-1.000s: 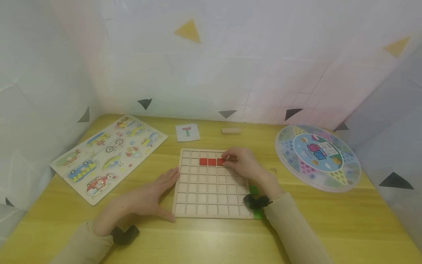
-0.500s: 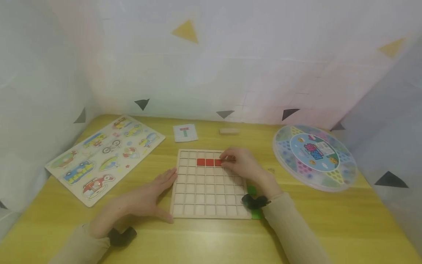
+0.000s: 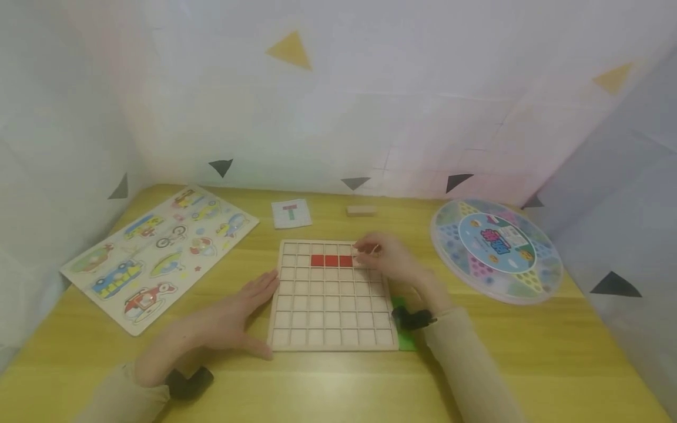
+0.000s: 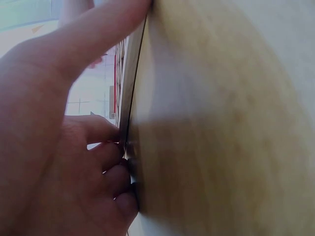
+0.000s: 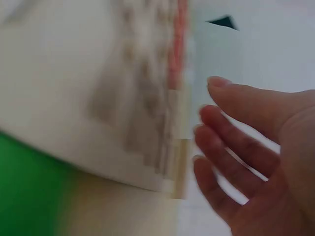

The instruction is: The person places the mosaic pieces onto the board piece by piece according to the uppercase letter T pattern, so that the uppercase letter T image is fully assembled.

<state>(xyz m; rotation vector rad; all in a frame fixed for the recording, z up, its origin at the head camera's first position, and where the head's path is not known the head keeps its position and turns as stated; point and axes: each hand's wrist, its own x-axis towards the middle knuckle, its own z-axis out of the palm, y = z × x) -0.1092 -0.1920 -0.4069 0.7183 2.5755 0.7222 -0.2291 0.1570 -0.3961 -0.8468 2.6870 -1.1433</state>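
A wooden grid board [image 3: 332, 304] lies flat in front of me, three red square tiles [image 3: 331, 261] side by side in a row near its far edge. My left hand [image 3: 224, 322] spans the board's left side, thumb at the near corner and fingertips along the edge. Just right of the last red tile, my right hand [image 3: 391, 258] hovers over the board's far right part. In the right wrist view its thumb [image 5: 246, 101] and fingers stand apart with nothing between them. Something flat and green [image 3: 404, 332] shows beside the board's right edge, partly hidden by my right arm.
Behind the board lie a small card with a T figure [image 3: 292, 213] and a pale wooden block [image 3: 362, 210]. A vehicle picture puzzle [image 3: 164, 258] lies to the left. On the right is a round game box [image 3: 496, 249]. Patterned sheeting encloses the table's [image 3: 529, 352] back and sides.
My right fingers have come off the rightmost red tile, which now shows in full in its cell. My left hand has kept its place at the board; the head view has shifted slightly.
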